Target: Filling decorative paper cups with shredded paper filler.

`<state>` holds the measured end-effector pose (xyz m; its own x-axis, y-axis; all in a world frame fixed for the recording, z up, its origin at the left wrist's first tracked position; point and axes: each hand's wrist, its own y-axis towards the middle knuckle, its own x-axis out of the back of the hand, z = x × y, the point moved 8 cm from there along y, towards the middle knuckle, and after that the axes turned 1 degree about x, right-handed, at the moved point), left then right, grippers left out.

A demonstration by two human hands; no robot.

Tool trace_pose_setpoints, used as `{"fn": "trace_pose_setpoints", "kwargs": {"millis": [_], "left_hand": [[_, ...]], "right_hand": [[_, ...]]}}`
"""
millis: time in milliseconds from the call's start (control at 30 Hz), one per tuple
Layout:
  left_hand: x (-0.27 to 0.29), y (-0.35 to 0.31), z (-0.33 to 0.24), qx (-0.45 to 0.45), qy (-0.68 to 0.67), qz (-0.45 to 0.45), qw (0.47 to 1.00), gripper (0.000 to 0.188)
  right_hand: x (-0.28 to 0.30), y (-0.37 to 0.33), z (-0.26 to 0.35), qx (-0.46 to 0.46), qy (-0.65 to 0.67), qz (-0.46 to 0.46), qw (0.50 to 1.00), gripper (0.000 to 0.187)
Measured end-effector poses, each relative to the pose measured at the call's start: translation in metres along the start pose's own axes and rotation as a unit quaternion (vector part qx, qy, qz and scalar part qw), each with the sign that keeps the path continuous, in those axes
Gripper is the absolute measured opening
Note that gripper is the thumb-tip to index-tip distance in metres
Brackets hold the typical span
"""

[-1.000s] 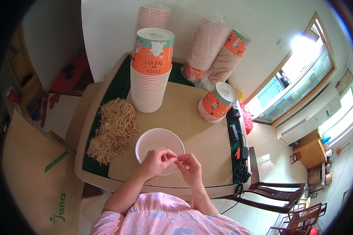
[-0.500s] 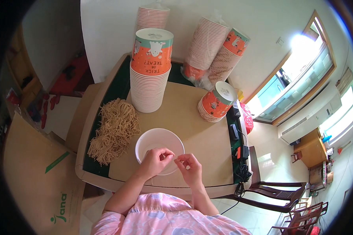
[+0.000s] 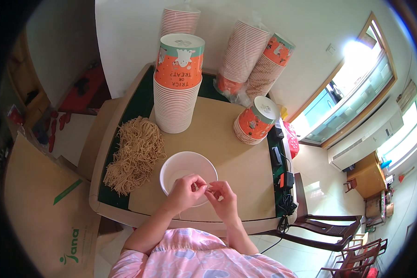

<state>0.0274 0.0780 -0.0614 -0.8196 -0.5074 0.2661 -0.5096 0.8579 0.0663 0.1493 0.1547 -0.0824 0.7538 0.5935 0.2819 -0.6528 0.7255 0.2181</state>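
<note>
A person in a pink patterned top works with both hands over the near edge of a white tub on a table. The left hand, in front of the tub's opening, has its thumb and fingers drawn together in a pinch; the right hand, by the tub's near right rim, is pinched too, its fingertips just beside the left's. Whatever lies between them is too small to tell. To the tub's left lies a loose heap of tan string. Behind the tub rises a tall stack of upturned orange-and-green tubs; beyond it to the right stands a shorter stack, with a plastic-wrapped stack farther back. Black plugs line the table well right of the tub.
</note>
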Motion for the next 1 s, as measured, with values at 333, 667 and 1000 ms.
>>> {"fn": "trace_pose_setpoints", "kwargs": {"millis": [333, 667, 1000], "left_hand": [[0.006, 0.000, 0.001, 0.011, -0.013, -0.005, 1.000, 0.010], [0.006, 0.002, 0.001, 0.015, -0.041, -0.002, 0.999, 0.008], [0.007, 0.003, 0.005, 0.009, -0.037, 0.006, 0.999, 0.010]], "right_hand": [[0.001, 0.003, 0.009, 0.015, -0.064, -0.020, 0.998, 0.011], [0.001, 0.010, 0.029, 0.033, -0.098, -0.017, 0.994, 0.013], [0.003, 0.007, 0.020, 0.018, -0.095, -0.017, 0.995, 0.010]]}}
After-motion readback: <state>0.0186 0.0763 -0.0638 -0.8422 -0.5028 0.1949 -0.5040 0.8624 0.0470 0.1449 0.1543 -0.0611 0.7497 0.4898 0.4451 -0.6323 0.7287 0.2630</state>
